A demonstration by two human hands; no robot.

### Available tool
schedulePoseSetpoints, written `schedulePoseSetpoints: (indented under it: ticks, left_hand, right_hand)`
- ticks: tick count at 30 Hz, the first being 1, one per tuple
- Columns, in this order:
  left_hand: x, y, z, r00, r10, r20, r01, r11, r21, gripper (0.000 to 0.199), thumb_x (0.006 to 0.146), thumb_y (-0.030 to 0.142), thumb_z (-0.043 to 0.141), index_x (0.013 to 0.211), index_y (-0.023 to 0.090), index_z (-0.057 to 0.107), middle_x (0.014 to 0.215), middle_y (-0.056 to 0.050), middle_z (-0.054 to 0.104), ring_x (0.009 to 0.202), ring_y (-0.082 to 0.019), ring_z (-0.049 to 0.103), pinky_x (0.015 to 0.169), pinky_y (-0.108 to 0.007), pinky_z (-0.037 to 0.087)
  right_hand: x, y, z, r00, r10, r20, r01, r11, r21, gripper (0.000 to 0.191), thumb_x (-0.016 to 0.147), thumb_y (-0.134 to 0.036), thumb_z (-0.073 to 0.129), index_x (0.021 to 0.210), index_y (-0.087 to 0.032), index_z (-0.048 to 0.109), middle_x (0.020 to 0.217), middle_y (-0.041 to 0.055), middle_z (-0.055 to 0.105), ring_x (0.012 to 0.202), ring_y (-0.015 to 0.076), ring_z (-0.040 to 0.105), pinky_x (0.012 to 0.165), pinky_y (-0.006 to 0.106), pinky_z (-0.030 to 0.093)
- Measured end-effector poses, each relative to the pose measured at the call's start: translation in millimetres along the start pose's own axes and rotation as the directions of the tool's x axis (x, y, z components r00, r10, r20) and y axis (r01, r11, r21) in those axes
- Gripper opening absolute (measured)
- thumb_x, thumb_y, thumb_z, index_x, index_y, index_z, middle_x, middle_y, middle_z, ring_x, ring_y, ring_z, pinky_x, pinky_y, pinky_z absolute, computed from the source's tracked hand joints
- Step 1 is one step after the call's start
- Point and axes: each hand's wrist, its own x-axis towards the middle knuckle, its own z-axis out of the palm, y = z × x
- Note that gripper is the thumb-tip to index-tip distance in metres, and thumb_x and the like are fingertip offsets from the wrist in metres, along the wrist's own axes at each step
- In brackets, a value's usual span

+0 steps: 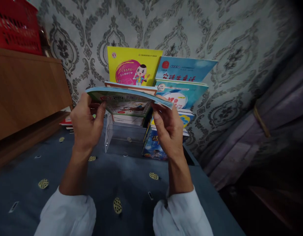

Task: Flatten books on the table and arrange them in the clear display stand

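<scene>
Between my two hands is a thin paperback book (pixel 126 102), slightly bowed, its top edge tipped toward me and its illustrated cover facing me. My left hand (pixel 86 123) pinches its left edge, thumb in front. The right edge is gripped by my right hand (pixel 168 127). Just behind and below it stands a clear plastic book rack (pixel 126 136) with a low front tier. Upright in the rack's left side are a yellow book (pixel 135 65) and, partly hidden by the held one, a white-and-brown book (pixel 126 120).
On the right side stand blue books (pixel 185 69), a teal book (pixel 190 93) and a dark blue book (pixel 155 146). A wooden cabinet (pixel 28 95) with a red basket (pixel 17 28) is at left. Patterned wallpaper (pixel 230 65) lies behind, a tied curtain (pixel 259 114) at right.
</scene>
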Motion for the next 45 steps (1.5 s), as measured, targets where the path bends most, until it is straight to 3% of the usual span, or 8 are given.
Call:
schedulePoseSetpoints:
  ticks: [20,32,39,45]
  left_hand:
    - [-1.4,5.4,-3.1,1.000,-0.017,0.016,0.017,1.000,-0.003,0.021,0.095,0.043,0.059,0.108,0.027,0.063,0.096,-0.002,0.070,0.085,-0.020,0.069,0.078,-0.037,0.057]
    - [-0.3,-8.7,6.6,0.996,-0.036,0.081,0.034,0.999,0.027,0.019,0.093,0.040,0.058,0.103,0.024,0.060,0.092,-0.003,0.068,0.083,-0.021,0.067,0.080,-0.036,0.054]
    - [-0.8,-21.2,14.0,0.997,-0.038,0.069,0.033,0.997,0.068,0.019,0.093,0.039,0.058,0.103,0.022,0.058,0.089,-0.003,0.065,0.080,-0.021,0.066,0.078,-0.035,0.052]
    - [0.2,-22.9,25.5,0.999,-0.018,0.035,0.016,0.999,0.049,0.021,0.097,0.043,0.054,0.100,0.023,0.058,0.086,-0.003,0.064,0.081,-0.021,0.065,0.080,-0.035,0.052]
  right_hand:
    - [-2.1,0.8,-1.5,0.999,0.027,-0.021,-0.027,0.999,-0.030,0.041,0.101,-0.044,0.054,0.140,-0.036,0.053,0.144,0.0054,0.058,0.138,0.0277,0.052,0.115,0.055,0.046]
    - [-2.2,13.8,0.2,0.999,0.038,0.028,-0.039,0.999,0.011,0.040,0.100,-0.044,0.056,0.138,-0.033,0.054,0.140,0.0066,0.061,0.132,0.0250,0.058,0.113,0.049,0.048]
    - [-3.8,18.6,4.2,0.995,0.070,0.067,-0.068,0.997,-0.018,0.053,0.100,-0.054,0.053,0.147,-0.033,0.047,0.149,0.0088,0.054,0.131,0.0263,0.058,0.112,0.049,0.049]
    - [-5.3,23.6,7.0,0.995,0.079,0.064,-0.077,0.996,-0.040,0.067,0.099,-0.057,0.052,0.158,-0.033,0.029,0.156,0.0111,0.047,0.131,0.0266,0.058,0.112,0.052,0.047]
